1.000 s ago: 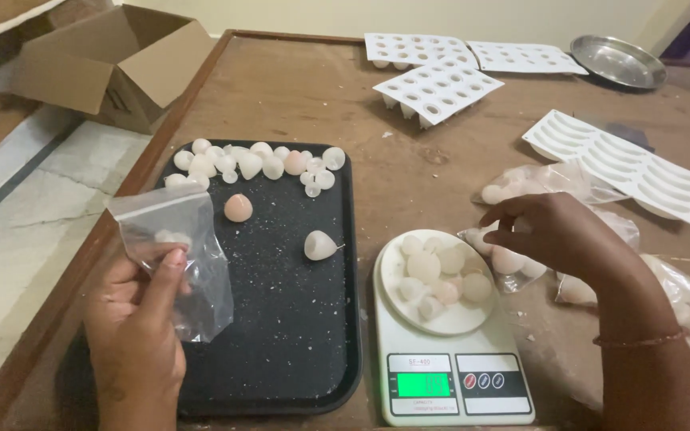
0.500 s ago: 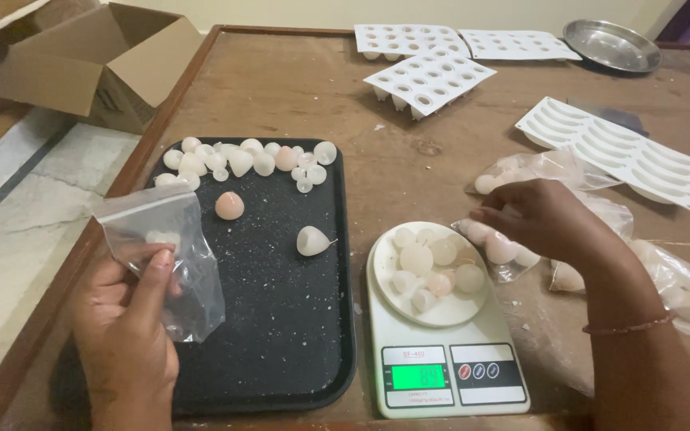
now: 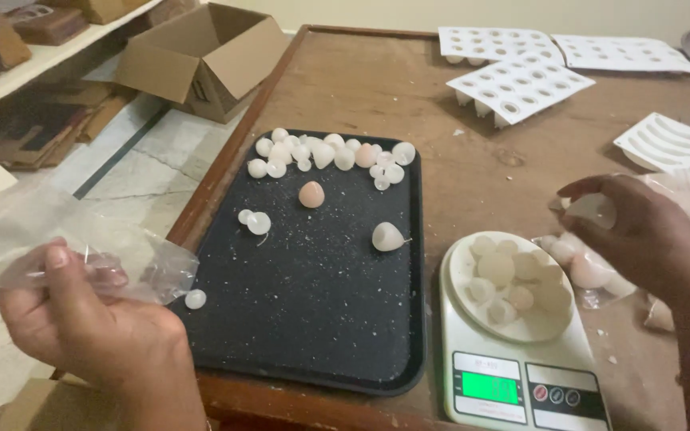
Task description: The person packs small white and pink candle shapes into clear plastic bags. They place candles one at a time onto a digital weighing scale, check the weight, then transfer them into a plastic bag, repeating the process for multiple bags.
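Note:
My left hand [image 3: 93,327] grips a clear plastic bag [image 3: 57,239] at the near left, over the edge of a black tray [image 3: 313,319]. Small white pieces have landed on the tray beside the bag: one [image 3: 196,298] near its mouth, two more [image 3: 255,221] further up. My right hand [image 3: 640,231] hovers right of the white kitchen scale [image 3: 521,375], pinching a pale rounded piece [image 3: 592,209] in its fingertips. The scale's plate [image 3: 461,263] carries several pale round pieces. A pink piece [image 3: 311,194] and a white drop-shaped piece [image 3: 386,236] lie mid-tray.
A row of several white pieces [image 3: 321,153] lines the tray's far end. White moulds [image 3: 517,86] lie at the back of the wooden table [image 3: 377,80], another mould [image 3: 672,148] at right. Under my right hand lies a clear bag of pieces [image 3: 592,275]. On the floor at left stands an open cardboard box [image 3: 201,56].
My left hand tipped the bag down and left, and small white pieces spilled from it onto the tray. My right hand lifted away from the scale plate holding a pale piece.

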